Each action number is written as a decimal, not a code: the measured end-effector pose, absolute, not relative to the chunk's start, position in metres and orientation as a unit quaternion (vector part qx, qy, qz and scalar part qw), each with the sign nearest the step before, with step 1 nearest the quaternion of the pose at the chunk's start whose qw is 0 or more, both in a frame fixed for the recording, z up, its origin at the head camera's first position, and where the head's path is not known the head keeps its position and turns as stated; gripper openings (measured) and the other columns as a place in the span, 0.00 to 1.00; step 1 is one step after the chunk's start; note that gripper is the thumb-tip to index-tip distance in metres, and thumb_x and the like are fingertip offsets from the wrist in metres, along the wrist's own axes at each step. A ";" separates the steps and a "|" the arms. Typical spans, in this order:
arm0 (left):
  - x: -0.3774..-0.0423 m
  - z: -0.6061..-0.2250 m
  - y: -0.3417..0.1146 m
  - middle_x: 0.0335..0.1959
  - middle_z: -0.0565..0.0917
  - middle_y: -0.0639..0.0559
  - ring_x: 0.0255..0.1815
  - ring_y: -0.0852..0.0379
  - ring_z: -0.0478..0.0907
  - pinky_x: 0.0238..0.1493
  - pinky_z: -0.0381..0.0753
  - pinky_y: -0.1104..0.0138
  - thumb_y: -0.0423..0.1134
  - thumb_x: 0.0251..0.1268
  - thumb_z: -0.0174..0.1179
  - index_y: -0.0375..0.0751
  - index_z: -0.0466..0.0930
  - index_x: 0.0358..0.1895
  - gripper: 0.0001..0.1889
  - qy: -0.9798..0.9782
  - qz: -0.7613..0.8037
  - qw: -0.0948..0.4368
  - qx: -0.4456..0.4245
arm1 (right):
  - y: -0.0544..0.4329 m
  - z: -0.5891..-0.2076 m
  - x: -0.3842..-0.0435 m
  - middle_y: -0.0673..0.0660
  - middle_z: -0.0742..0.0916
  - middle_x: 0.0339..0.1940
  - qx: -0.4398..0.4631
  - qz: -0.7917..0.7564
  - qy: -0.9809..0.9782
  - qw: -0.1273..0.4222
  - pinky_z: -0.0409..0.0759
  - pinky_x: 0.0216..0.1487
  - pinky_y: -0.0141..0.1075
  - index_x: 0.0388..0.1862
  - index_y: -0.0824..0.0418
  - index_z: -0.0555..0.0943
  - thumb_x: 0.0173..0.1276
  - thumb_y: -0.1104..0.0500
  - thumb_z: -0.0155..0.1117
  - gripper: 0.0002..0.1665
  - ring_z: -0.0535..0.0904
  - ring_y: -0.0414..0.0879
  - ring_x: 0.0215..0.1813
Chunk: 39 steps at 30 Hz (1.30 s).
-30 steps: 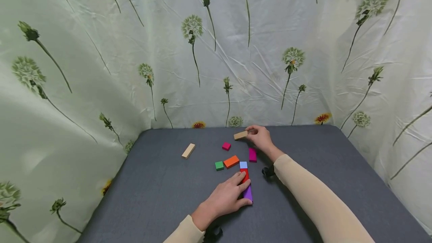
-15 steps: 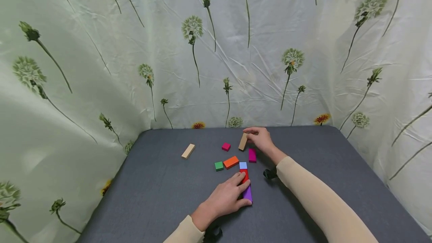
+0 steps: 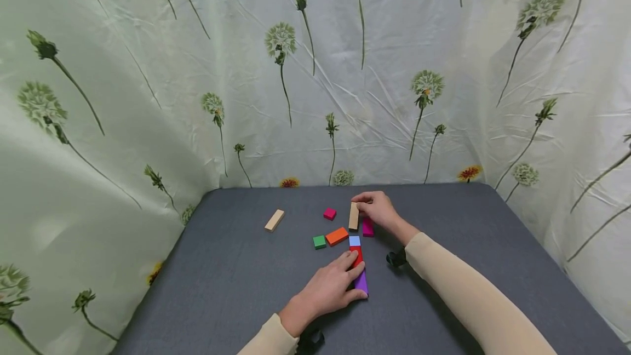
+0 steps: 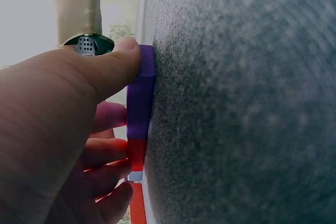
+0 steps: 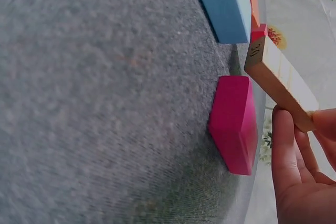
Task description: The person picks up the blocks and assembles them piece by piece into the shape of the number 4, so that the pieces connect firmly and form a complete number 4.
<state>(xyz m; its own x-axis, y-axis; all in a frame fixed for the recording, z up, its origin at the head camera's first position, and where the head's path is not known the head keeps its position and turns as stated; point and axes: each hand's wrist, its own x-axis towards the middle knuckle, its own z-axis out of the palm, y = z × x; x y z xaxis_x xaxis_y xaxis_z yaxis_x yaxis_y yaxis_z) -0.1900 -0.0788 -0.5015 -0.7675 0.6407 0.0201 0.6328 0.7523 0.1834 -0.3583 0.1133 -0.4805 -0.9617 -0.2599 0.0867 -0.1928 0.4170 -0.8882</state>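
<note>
My right hand [image 3: 383,211] pinches one end of a plain wooden block [image 3: 354,216] between thumb and fingers. In the right wrist view that wooden block [image 5: 278,82] is raised off the cloth, tilted, with small dark marks on its end. Beside it lies a magenta block [image 5: 231,119]. My left hand [image 3: 327,288] rests on a row of blocks lying end to end: purple [image 3: 362,284], red [image 3: 356,255] and light blue [image 3: 354,240]. Its thumb touches the near end of the purple block [image 4: 140,98]; the fingers lie along the purple and red ones, partly covering them.
Left of the row lie an orange block [image 3: 337,236] and a small green block [image 3: 319,242]. Farther back are a small pink block [image 3: 330,213] and a second wooden block [image 3: 274,220]. A flower-printed curtain [image 3: 315,97] borders the dark grey tabletop [image 3: 222,289].
The wooden block in my right hand has swung from crosswise to lengthwise and come nearer the light blue block. My left hand has stayed on the row.
</note>
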 end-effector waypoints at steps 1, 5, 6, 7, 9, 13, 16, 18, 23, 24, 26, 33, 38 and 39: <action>-0.190 -0.501 -0.079 0.79 0.59 0.49 0.78 0.52 0.58 0.65 0.72 0.56 0.67 0.68 0.54 0.52 0.66 0.76 0.39 0.935 0.089 0.020 0.342 | 0.113 -0.481 -0.358 0.60 0.86 0.48 -0.136 -0.522 0.842 0.034 0.85 0.43 0.41 0.55 0.64 0.86 0.75 0.63 0.62 0.14 0.87 0.49 0.41; -0.189 -0.501 -0.079 0.79 0.60 0.48 0.78 0.51 0.58 0.66 0.71 0.57 0.67 0.68 0.54 0.51 0.66 0.76 0.39 0.934 0.087 0.015 0.345 | 0.112 -0.482 -0.354 0.60 0.86 0.47 -0.145 -0.511 0.846 0.045 0.85 0.43 0.41 0.54 0.63 0.86 0.75 0.63 0.61 0.13 0.86 0.47 0.41; -0.190 -0.501 -0.079 0.79 0.60 0.48 0.78 0.51 0.58 0.66 0.71 0.57 0.67 0.67 0.54 0.51 0.66 0.76 0.39 0.934 0.086 0.015 0.345 | 0.111 -0.482 -0.353 0.59 0.86 0.46 -0.144 -0.509 0.847 0.048 0.85 0.43 0.41 0.53 0.63 0.87 0.75 0.62 0.62 0.13 0.86 0.47 0.40; -0.190 -0.501 -0.079 0.79 0.60 0.48 0.78 0.52 0.58 0.66 0.71 0.57 0.67 0.67 0.54 0.51 0.66 0.76 0.39 0.935 0.086 0.015 0.345 | 0.111 -0.483 -0.352 0.59 0.86 0.46 -0.145 -0.507 0.848 0.050 0.84 0.43 0.41 0.53 0.63 0.87 0.75 0.63 0.61 0.12 0.86 0.47 0.40; -0.190 -0.502 -0.079 0.79 0.60 0.48 0.78 0.52 0.58 0.66 0.71 0.57 0.67 0.67 0.54 0.51 0.66 0.76 0.39 0.935 0.086 0.018 0.344 | 0.110 -0.483 -0.351 0.58 0.86 0.45 -0.150 -0.498 0.852 0.053 0.84 0.43 0.40 0.53 0.63 0.87 0.75 0.63 0.61 0.12 0.86 0.46 0.40; -0.190 -0.501 -0.079 0.79 0.60 0.48 0.78 0.52 0.58 0.66 0.71 0.57 0.67 0.67 0.54 0.51 0.67 0.76 0.39 0.935 0.087 0.019 0.343 | 0.108 -0.484 -0.349 0.57 0.86 0.45 -0.165 -0.479 0.861 0.055 0.84 0.44 0.40 0.53 0.63 0.87 0.76 0.63 0.60 0.13 0.86 0.45 0.40; -0.190 -0.501 -0.079 0.79 0.61 0.48 0.78 0.52 0.58 0.66 0.71 0.57 0.67 0.67 0.54 0.51 0.67 0.75 0.39 0.934 0.091 0.017 0.344 | 0.107 -0.484 -0.349 0.56 0.87 0.45 -0.171 -0.465 0.867 0.051 0.84 0.44 0.40 0.52 0.63 0.87 0.76 0.63 0.60 0.12 0.85 0.45 0.40; -0.190 -0.501 -0.079 0.79 0.61 0.47 0.78 0.51 0.58 0.66 0.71 0.57 0.67 0.67 0.55 0.51 0.68 0.75 0.39 0.934 0.093 0.015 0.345 | 0.106 -0.484 -0.348 0.56 0.87 0.45 -0.174 -0.451 0.874 0.045 0.84 0.43 0.40 0.52 0.62 0.87 0.76 0.63 0.60 0.12 0.85 0.44 0.39; -0.190 -0.501 -0.079 0.78 0.61 0.47 0.77 0.51 0.59 0.66 0.71 0.57 0.67 0.67 0.55 0.50 0.69 0.75 0.38 0.933 0.094 0.009 0.348 | 0.104 -0.483 -0.347 0.53 0.87 0.45 -0.188 -0.405 0.894 0.039 0.83 0.41 0.40 0.53 0.58 0.87 0.73 0.60 0.64 0.12 0.84 0.42 0.38; -0.190 -0.501 -0.079 0.78 0.61 0.47 0.77 0.51 0.59 0.66 0.71 0.57 0.67 0.67 0.55 0.50 0.69 0.75 0.38 0.933 0.095 0.009 0.348 | 0.104 -0.483 -0.347 0.53 0.87 0.45 -0.192 -0.401 0.895 0.038 0.83 0.40 0.40 0.53 0.58 0.87 0.73 0.60 0.64 0.13 0.84 0.41 0.38; -0.190 -0.501 -0.080 0.78 0.61 0.47 0.78 0.51 0.59 0.66 0.71 0.57 0.67 0.66 0.55 0.50 0.69 0.75 0.38 0.933 0.096 0.009 0.347 | 0.103 -0.482 -0.347 0.54 0.87 0.46 -0.197 -0.398 0.895 0.039 0.83 0.40 0.40 0.54 0.59 0.86 0.73 0.61 0.64 0.13 0.84 0.41 0.38; -0.191 -0.501 -0.080 0.79 0.61 0.48 0.78 0.51 0.58 0.65 0.72 0.56 0.67 0.66 0.55 0.51 0.69 0.75 0.39 0.934 0.100 0.014 0.343 | 0.104 -0.481 -0.347 0.55 0.86 0.48 -0.193 -0.408 0.891 0.045 0.83 0.41 0.41 0.54 0.59 0.86 0.74 0.61 0.64 0.13 0.84 0.42 0.39; -0.190 -0.502 -0.079 0.79 0.60 0.48 0.78 0.51 0.58 0.65 0.72 0.56 0.67 0.66 0.55 0.51 0.69 0.75 0.38 0.934 0.100 0.013 0.343 | 0.105 -0.483 -0.348 0.55 0.86 0.48 -0.184 -0.416 0.889 0.049 0.83 0.43 0.41 0.54 0.59 0.86 0.74 0.62 0.64 0.13 0.84 0.43 0.40; -0.190 -0.502 -0.079 0.79 0.60 0.48 0.78 0.51 0.58 0.65 0.72 0.56 0.67 0.66 0.55 0.51 0.69 0.75 0.38 0.934 0.100 0.012 0.344 | 0.105 -0.483 -0.348 0.55 0.86 0.48 -0.184 -0.416 0.889 0.049 0.83 0.43 0.41 0.54 0.58 0.86 0.73 0.62 0.64 0.13 0.84 0.43 0.40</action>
